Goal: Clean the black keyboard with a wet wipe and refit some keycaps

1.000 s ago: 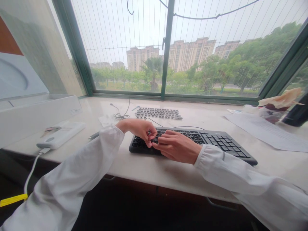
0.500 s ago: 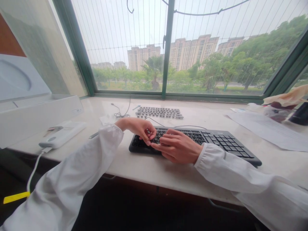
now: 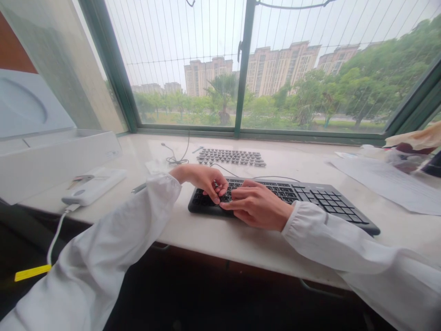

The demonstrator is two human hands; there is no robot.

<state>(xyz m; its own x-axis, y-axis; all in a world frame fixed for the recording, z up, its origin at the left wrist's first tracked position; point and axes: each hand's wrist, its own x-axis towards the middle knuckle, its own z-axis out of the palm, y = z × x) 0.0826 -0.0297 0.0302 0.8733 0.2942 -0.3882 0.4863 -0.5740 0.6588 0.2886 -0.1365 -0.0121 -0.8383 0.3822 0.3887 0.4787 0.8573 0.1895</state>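
Note:
A black keyboard lies on the pale sill in front of me. Its left and middle parts show bare key sockets, while the keys at its right end are in place. Over the left part, my left hand bends down with thumb and fingers curled in a pinch; whatever is between them is too small to make out. My right hand rests against the keyboard's front, fingers curled, its index fingertip meeting the left thumb tip. What those fingertips hold is hidden. Behind the keyboard, loose keycaps stand in rows.
At the left are a white box and a white power bank with a cable and keys on it. A pen lies by my left sleeve. A thin cable is coiled near the window; paper sheets lie at the right.
The view has shifted a little, so everything sits slightly further right and higher. Both hands keep nearly the same pose over the keyboard.

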